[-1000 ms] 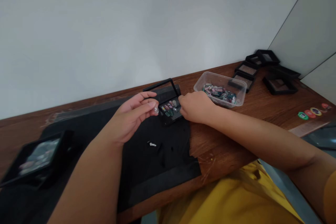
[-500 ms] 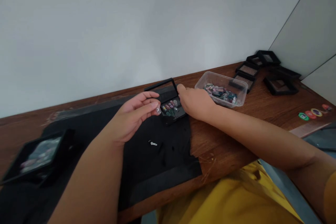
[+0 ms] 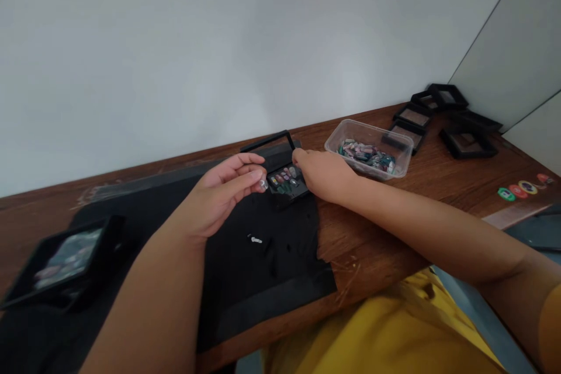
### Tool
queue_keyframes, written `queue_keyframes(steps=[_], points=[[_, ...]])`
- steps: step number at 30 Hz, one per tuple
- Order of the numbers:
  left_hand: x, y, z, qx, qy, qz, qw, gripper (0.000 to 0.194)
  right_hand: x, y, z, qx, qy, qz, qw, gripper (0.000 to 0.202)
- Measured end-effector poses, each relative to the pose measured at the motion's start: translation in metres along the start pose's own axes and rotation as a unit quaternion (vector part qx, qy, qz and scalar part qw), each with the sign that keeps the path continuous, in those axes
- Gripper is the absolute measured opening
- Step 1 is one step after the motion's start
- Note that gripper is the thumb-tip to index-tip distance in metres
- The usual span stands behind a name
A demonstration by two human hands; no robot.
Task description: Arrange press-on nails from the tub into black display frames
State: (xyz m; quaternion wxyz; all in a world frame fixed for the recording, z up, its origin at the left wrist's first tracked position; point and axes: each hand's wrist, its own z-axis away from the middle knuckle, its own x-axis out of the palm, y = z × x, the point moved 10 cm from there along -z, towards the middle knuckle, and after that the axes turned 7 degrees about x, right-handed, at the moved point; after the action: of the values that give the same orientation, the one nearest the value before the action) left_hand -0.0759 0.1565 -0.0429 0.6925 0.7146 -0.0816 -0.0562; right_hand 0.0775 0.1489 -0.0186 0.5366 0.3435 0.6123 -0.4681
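My left hand (image 3: 230,190) is above the black mat (image 3: 236,280), pinching a small clear, shiny piece (image 3: 263,184) between thumb and fingers. Just beyond it stands an open black case (image 3: 301,190) with its frame-like lid (image 3: 267,141) raised at the back. Rows of small glossy oval pieces (image 3: 284,177), pink, dark green and clear, lie in the case; they look like press-on nails. My right hand (image 3: 326,174) reaches over the case's right side with fingers curled and closed. Its fingertips are partly hidden, so what they grip does not show.
Right of the case is a clear plastic tub (image 3: 405,163) of similar loose pieces. Several black frame cases (image 3: 468,143) lie at the far right, near colourful round tags (image 3: 518,189). A windowed black case (image 3: 65,260) sits at left. A small whitish item (image 3: 255,239) lies on the mat.
My right hand has shifted slightly left at the case's right side. My left hand keeps its pinch on the clear piece, nearly still.
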Motion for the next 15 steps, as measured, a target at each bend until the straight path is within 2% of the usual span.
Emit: queue_keyframes(steps=[7, 15], points=[[-0.0002, 0.0035, 0.0014, 0.001, -0.003, -0.001, 1.0, 0.031, -0.0023, -0.0002, 0.0014, -0.002, 0.004, -0.011, 1.0, 0.033], [-0.0091, 0.003, 0.001, -0.01, 0.027, -0.012, 1.0, 0.034, -0.0041, -0.002, 0.0015, -0.018, 0.02, 0.003, 1.0, 0.032]])
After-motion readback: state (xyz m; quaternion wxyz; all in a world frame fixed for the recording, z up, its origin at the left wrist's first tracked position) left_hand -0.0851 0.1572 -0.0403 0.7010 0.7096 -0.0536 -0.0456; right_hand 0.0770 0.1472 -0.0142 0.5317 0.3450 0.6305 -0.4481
